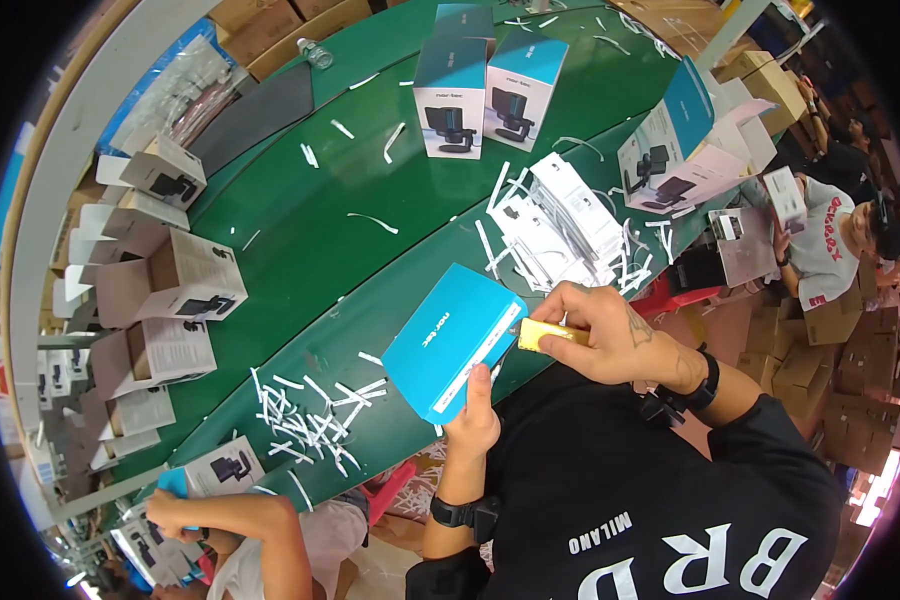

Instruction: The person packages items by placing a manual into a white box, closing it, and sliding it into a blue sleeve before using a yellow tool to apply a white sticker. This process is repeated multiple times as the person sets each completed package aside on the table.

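A flat-looking carton with a blue face point(448, 335) is tilted over the green bench, a white label strip along its near edge. My left hand point(473, 425) grips it at the near corner, thumb on the label and the other fingers hidden beneath. My right hand point(605, 335) pinches a small yellow-handled tool point(537, 336) with a dark tip, which is at the carton's right edge. Whether the tip touches the carton I cannot tell. Just beyond my right hand lies a pile of white printed leaflets or flat cartons point(570, 220) among paper strips.
Blue-and-white cartons point(450, 105) stand at the back, with an open carton point(675, 150) at the right. Several open cartons point(175, 285) line the left side. White paper strips point(315, 415) litter the bench point(305, 260). Another person's arm point(255, 515) reaches in at lower left; a person point(830, 240) is at right.
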Demonstrator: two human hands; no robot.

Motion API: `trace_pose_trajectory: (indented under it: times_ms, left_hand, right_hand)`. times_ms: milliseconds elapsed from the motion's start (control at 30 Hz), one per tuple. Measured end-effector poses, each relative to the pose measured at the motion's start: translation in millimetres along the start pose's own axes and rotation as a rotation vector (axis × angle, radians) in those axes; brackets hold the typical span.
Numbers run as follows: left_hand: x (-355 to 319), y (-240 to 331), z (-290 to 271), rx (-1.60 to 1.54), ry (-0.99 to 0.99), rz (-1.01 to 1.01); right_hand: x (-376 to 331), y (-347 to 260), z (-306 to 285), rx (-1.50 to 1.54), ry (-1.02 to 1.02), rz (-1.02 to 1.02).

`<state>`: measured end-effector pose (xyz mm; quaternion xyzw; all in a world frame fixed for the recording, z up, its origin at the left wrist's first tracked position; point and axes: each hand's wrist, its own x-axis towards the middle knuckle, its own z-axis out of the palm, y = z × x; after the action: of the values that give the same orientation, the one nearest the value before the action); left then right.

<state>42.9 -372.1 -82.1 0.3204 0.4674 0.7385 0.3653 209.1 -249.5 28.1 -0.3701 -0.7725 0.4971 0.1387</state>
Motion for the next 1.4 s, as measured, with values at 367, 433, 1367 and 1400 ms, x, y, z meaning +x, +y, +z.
trace_pose_trajectory:
  times_ms: [367, 433, 1367, 1400]
  left_hand:
    - [-2, -14, 6, 0.304, -0.084, 0.015]
    - [3, -9, 10, 0.183, -0.011, -0.036]
    - [12, -24, 6, 0.157, 0.05, 0.049]
    - [12, -25, 4, 0.178, 0.036, 0.038]
  right_hand:
    - [12, 24, 54, 0.765, 0.147, 0.106]
    - [19, 20, 57, 0.516, 0.206, -0.084]
    - [23, 42, 40, -0.393, 0.452, -0.519]
    - [25, 41, 37, -0.39, 0.452, -0.521]
